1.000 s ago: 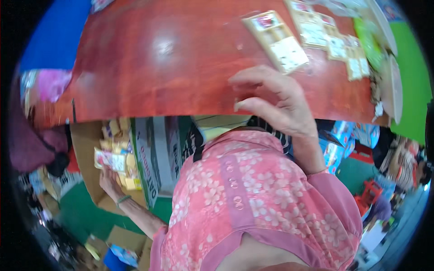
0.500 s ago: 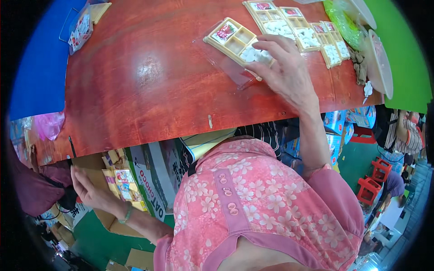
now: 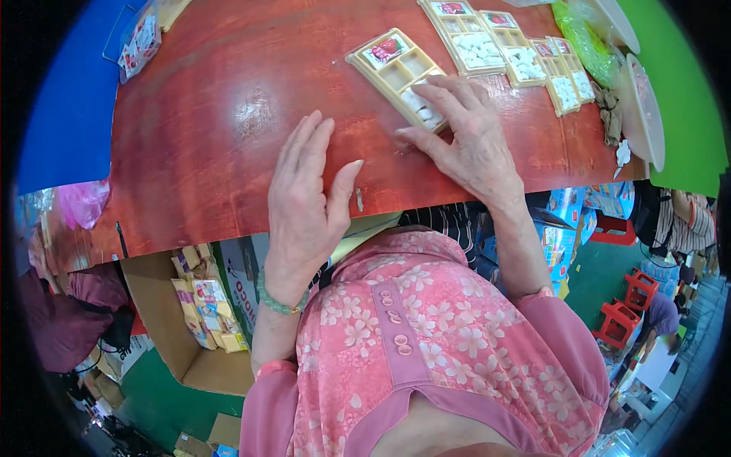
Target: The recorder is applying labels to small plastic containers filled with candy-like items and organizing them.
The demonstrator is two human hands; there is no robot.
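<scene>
A cream compartment tray [image 3: 397,75] lies slanted on the red table, with a strawberry-picture card at its far end and white pieces at its near end. My right hand [image 3: 476,145] is at that near end, thumb by the near left corner and fingers over the right side, loosely gripping it; the hand hides part of the white pieces. Just over the table's front edge, left of the tray, my left hand [image 3: 304,194] holds nothing. Its fingers are stretched out and the thumb stands apart.
Several similar filled trays [image 3: 476,47] stand in a row at far right, beside yellow-green plastic [image 3: 582,46] and a pale basin [image 3: 643,114]. A clear container of cards [image 3: 139,49] sits far left. Below the table, a cardboard box [image 3: 164,320] holds stacked packs [image 3: 213,305].
My left hand has come up from beside the cardboard box to the table's front edge. The tray has turned slightly under my right hand, and the clear plastic beneath it barely shows now.
</scene>
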